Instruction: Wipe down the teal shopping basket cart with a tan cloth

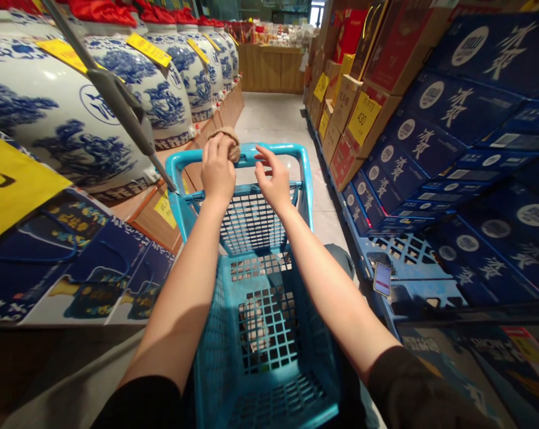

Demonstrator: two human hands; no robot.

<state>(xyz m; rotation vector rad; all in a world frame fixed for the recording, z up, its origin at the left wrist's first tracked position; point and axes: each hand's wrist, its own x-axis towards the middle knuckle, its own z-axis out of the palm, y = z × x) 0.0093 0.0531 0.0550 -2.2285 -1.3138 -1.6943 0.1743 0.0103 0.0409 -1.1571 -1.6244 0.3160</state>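
Observation:
A blue plastic shopping basket (236, 286) with mesh sides stands between my arms, its rim at the far end. At that rim's left part, my left hand (218, 167) has its fingers bent over a crumpled brown cloth (233, 146). Just to the right, my right hand (273, 179) hovers by the rim with its fingers curled loosely and apart, holding nothing. A long grey pole (112, 95) slants down to the basket's left corner.
Large blue-and-white jars (103, 83) with red covers line the left. Stacked blue boxes (418, 140) and brown cartons (340, 107) flank the right. A phone (382, 279) lies on a blue pallet (412, 268). A wooden counter (269, 68) stands beyond the grey floor.

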